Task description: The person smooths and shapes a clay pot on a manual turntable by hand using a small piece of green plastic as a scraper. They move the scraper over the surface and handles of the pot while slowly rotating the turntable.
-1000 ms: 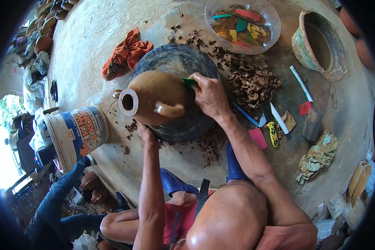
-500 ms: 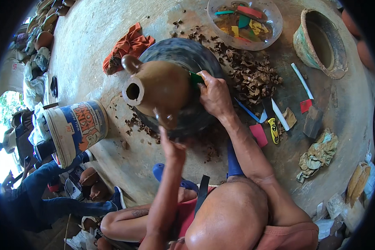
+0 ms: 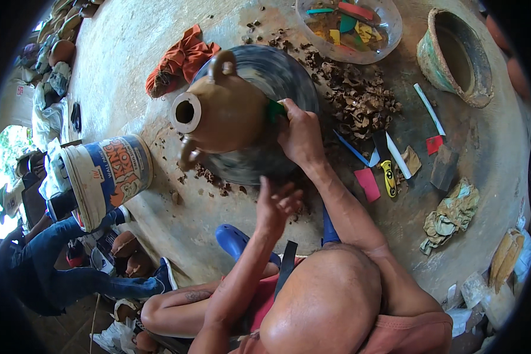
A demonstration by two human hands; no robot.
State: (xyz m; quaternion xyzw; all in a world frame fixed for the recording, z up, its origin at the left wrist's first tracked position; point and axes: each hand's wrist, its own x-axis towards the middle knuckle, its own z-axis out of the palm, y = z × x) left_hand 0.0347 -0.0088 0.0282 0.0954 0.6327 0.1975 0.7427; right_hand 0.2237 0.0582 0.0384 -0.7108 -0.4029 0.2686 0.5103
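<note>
A brown clay jar with a narrow round mouth and two looped handles stands on a dark turning wheel, whose surface is smeared by motion. One handle points to the far side, the other handle toward the near left. My right hand is closed on a flat green scraper, its edge against the jar's right side. Just short of the wheel's near rim, my left hand is open and holds nothing, fingers apart.
Brown clay shavings lie right of the wheel, near a clear basin of coloured pieces and a greenish pot. A yellow-handled knife lies nearer. An orange cloth and paint bucket are leftward; another person's legs show beyond.
The jar has turned clockwise with the wheel, carrying both handles round. My left hand has moved right, away from the near handle. My right hand keeps the scraper at the jar's side.
</note>
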